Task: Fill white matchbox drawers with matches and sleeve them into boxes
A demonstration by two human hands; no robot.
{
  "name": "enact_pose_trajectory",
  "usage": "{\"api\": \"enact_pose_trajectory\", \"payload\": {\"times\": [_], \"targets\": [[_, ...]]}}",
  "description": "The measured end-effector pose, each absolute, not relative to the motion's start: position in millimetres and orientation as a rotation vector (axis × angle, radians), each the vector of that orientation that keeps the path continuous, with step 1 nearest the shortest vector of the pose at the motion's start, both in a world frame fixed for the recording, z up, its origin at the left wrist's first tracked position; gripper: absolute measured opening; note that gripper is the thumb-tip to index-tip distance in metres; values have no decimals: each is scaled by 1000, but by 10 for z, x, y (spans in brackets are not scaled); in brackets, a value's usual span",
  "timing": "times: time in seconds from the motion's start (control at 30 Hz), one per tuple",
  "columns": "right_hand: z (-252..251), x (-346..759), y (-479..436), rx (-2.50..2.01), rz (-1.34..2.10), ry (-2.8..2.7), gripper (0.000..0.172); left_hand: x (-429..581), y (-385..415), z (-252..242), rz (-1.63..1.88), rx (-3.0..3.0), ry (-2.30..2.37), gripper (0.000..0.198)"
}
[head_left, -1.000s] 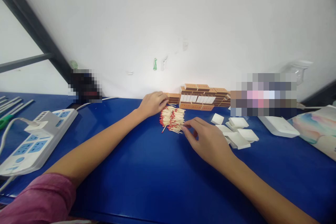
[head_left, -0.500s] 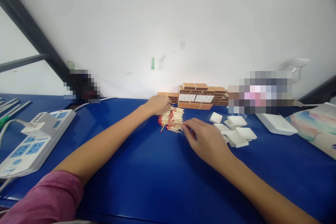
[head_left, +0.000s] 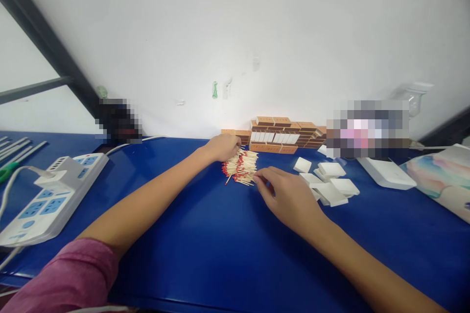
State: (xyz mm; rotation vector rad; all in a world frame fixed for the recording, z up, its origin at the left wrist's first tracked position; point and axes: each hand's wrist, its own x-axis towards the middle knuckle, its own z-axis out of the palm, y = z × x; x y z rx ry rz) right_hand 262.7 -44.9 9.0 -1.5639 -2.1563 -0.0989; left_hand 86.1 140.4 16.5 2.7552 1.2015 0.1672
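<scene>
A dense heap of red-tipped matches (head_left: 242,166) lies on the blue tabletop, with the sticks laid roughly side by side. At its far left edge my left hand (head_left: 225,146) has its fingers curled and pressed together. What they hold, if anything, is hidden. My right hand (head_left: 288,195) rests at the right edge of the heap, its bent fingertips against the stick ends. A gap shows between its thumb and fingers, with nothing visible in it. Behind the heap stand stacked matchboxes (head_left: 273,147). White matchbox trays (head_left: 332,169) lie in a loose pile beyond my right hand.
A white power strip (head_left: 55,205) with a plugged-in adapter lies at the left, its cable running along the table (head_left: 176,254). Grey rods (head_left: 27,151) are at the far left. A white box (head_left: 387,173) and a colourful bag (head_left: 440,171) sit at the right. A wall rises behind.
Both hands stay at the match heap in nearly the same pose. The whole view has shifted very slightly; nothing else visibly moved.
</scene>
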Motion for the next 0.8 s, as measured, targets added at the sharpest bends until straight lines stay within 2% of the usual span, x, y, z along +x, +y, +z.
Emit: {"api": "enact_pose_trajectory", "payload": {"times": [0.2, 0.37, 0.6, 0.8], "targets": [[113, 2621, -455, -1563, -89, -2152, 25, 832, 1380, 160, 198, 2774, 1239, 25], [110, 2620, -464, -1572, -70, -2154, 27, 852, 1355, 200, 165, 2798, 1216, 35], [106, 2627, -453, -1584, -40, -2151, 24, 859, 1295, 321, 123, 2802, 1255, 37], [121, 2615, -460, -1599, -41, -2152, 24, 829, 1300, 322, 63, 2785, 1280, 30]]}}
